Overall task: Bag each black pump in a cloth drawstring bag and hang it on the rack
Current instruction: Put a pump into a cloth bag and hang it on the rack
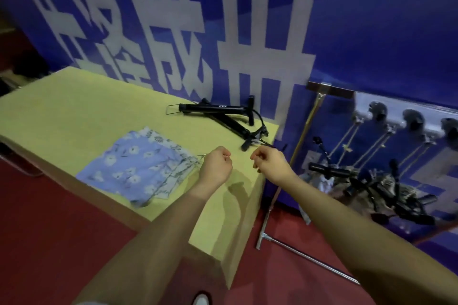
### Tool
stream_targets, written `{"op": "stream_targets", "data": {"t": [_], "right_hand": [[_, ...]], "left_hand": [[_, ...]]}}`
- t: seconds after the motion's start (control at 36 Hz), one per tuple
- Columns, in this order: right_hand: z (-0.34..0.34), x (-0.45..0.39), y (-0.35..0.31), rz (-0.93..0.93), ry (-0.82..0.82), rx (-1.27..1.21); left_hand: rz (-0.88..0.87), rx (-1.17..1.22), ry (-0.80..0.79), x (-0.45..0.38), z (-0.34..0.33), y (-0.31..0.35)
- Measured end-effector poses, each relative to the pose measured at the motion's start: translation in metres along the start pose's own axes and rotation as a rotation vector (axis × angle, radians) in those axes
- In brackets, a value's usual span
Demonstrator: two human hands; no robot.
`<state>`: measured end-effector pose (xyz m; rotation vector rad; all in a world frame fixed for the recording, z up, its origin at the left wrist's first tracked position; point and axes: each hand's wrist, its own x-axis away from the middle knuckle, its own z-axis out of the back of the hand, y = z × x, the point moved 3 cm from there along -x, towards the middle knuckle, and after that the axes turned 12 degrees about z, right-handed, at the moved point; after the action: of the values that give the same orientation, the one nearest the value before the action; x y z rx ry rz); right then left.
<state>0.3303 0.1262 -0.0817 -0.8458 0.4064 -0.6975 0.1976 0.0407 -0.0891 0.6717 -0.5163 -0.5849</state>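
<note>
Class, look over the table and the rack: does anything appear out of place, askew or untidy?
Yes. Two black pumps lie crossed in a tangle at the yellow table's far corner. The cloth bags are fanned unevenly. Below the rack, more pumps lie heaped.

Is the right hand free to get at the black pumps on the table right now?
Probably yes. The right hand hovers just short of the black pumps on the table, with nothing between them. Its fingers are curled, perhaps pinching a thin cord, so it may need to let go first.
</note>
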Motion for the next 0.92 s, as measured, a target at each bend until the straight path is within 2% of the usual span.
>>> {"op": "stream_targets", "data": {"t": [0.33,0.56,0.64,0.75,0.92], "right_hand": [[-0.153,-0.105,-0.020,-0.046,-0.146,0.008],[-0.226,-0.145,-0.013,0.069,-0.411,0.169],[-0.244,-0.153,-0.005,0.088,-0.474,0.317],[-0.253,-0.160,-0.003,0.132,-0.451,0.481],[-0.257,-0.166,-0.009,0.206,-0.294,0.655]], "left_hand": [[0.120,-0.044,-0.073,-0.117,0.076,-0.108],[0.076,-0.353,-0.098,-0.159,0.080,-0.159],[0.088,-0.523,-0.219,-0.167,0.076,-0.172],[0.083,-0.602,-0.282,-0.171,0.073,-0.179],[0.059,-0.656,-0.283,-0.171,0.073,-0.174]]}}
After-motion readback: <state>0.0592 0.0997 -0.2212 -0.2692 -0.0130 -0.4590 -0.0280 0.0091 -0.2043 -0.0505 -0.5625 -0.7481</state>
